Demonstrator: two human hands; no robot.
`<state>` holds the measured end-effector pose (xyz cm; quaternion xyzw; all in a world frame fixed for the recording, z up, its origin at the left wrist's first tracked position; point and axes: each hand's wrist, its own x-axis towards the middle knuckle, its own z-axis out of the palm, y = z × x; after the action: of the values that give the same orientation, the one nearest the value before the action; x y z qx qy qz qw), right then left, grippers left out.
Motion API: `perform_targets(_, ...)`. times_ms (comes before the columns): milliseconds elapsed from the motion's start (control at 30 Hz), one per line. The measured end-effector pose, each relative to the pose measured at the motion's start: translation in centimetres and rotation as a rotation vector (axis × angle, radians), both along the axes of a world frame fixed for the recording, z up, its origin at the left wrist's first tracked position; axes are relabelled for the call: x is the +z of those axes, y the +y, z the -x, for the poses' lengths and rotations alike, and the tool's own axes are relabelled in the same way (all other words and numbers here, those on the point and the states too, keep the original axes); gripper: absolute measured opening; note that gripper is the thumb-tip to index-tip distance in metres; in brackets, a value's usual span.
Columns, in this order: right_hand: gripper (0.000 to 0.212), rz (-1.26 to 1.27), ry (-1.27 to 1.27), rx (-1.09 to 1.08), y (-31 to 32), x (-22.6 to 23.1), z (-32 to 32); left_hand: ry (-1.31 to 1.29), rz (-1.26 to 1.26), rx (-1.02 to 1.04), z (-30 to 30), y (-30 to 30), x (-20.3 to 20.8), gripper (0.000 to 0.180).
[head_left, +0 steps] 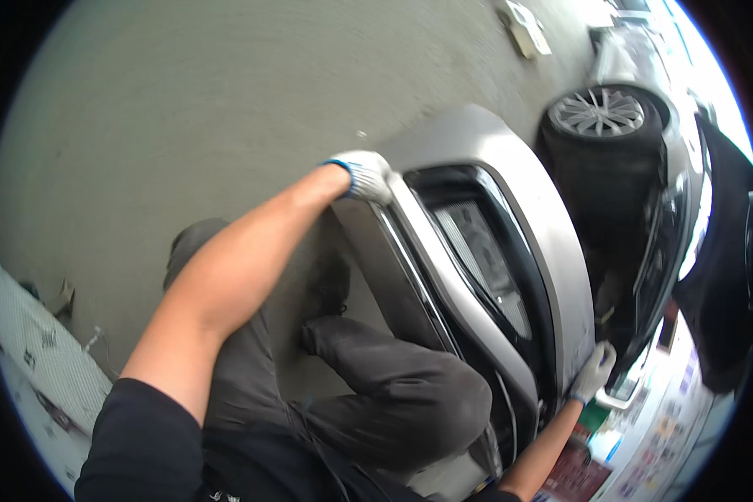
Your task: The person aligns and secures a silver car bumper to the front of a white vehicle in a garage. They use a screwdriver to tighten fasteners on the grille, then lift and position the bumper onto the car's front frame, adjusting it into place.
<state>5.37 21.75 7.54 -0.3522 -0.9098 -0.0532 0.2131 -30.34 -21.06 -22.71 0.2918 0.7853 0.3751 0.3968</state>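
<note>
Silver bumper cover [573, 276]: before the person's knees, spanning the space between both hands, a spoked car wheel [601, 113] beyond it.
Long axis: slanting from far left to near right.
Left hand [368, 176]: gloved, fingers curled over the far-left edge, grasping it.
Right hand [594, 374]: gloved, against the near-right outer edge; cannot tell whether its fingers clamp.
Nearer hand: neither; both touch.

white glare at right, slight motion blur
</note>
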Motion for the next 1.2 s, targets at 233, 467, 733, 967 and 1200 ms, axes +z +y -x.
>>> perform_targets(233,0.032,-0.035,0.027,0.017,-0.2,-0.2,0.2,0.292,-0.248,0.448,-2.8,3.9,3.6,0.026)
perform_targets(467,0.042,-0.091,0.035,-0.093,-0.5,0.0,2.8,0.164,-0.783,0.81,-4.7,14.2,6.7,0.031)
perform_targets(733,0.038,-0.143,0.123,-0.145,-1.2,-0.9,1.2,-0.146,-0.954,0.767,-13.0,17.6,13.1,0.022)
perform_targets(967,0.024,0.269,1.074,0.252,-7.8,0.8,-4.5,0.01,-1.003,0.535,-17.7,18.4,16.4,0.023)
perform_targets(1200,0.024,-0.077,1.549,-0.048,-12.0,-1.6,-21.7,0.113,-0.923,0.164,-26.3,17.9,21.3,0.017)
